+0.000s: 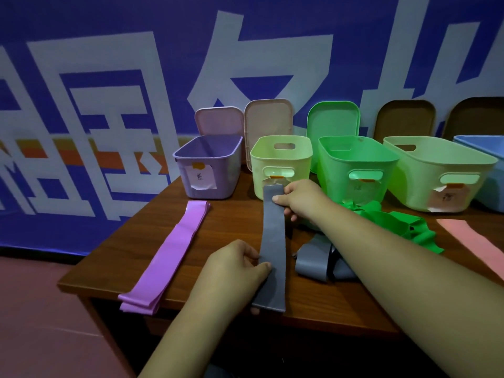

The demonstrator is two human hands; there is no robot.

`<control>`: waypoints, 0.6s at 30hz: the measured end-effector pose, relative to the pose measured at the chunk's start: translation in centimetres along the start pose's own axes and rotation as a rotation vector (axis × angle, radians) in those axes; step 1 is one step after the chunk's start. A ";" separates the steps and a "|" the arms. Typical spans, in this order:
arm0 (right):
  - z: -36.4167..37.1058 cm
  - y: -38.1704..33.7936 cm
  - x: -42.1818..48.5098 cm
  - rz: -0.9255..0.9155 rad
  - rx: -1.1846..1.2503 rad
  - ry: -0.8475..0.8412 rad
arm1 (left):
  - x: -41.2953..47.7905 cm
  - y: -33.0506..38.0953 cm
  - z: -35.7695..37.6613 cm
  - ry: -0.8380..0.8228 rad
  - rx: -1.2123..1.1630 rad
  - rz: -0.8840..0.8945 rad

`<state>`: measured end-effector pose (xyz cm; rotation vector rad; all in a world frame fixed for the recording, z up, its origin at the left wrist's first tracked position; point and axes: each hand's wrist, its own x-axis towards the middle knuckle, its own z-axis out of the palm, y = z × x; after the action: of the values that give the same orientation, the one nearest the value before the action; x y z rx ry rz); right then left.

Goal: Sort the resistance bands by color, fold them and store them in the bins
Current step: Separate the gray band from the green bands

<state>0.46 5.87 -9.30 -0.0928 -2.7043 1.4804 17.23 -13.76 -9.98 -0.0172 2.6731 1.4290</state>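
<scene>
We see one grey band (272,241) held stretched above the worktop (223,241), its long axis running almost straight from 12 o'clock to 6 o'clock. The right hand (300,199) takes the 12 o'clock end in a pinch across the band's right edge, with the thumb on top and the other fingers (291,214) curled beneath. The left hand (240,268) pinches the left edge lower down, thumb over the band. A short tail of the band reaches on toward 6 o'clock, past the worktop's near edge. From the left hand the far end lies at roughly 1 o'clock, and from the right hand the near end lies at about 7 o'clock.

We judge the step in hand to be the fold, and it turns on that axis: one end has to travel along the band's length to meet the other. The right hand is the nearer to the row of bins, with the light green bin (281,165) just beyond it at 12 o'clock. We cannot read the bin labels. More grey bands (316,260) lie heaped at 3 o'clock of the held one, and flat purple bands (169,255) lie at 9 o'clock.
</scene>
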 end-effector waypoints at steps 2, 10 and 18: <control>0.3 -0.2 0.1 0.009 -0.027 -0.014 | 0.0 0.2 0.0 -0.029 0.031 -0.035; 0.4 -0.4 0.3 0.043 -0.100 -0.062 | 1.0 0.4 -0.7 -0.113 0.178 -0.077; -1.8 -0.7 -0.9 0.054 -0.064 -0.032 | 2.3 0.1 -0.6 -0.035 0.501 0.080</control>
<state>1.48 6.93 -7.73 -0.1467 -2.7961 1.4215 14.92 -14.09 -9.76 0.1555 2.9450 0.7297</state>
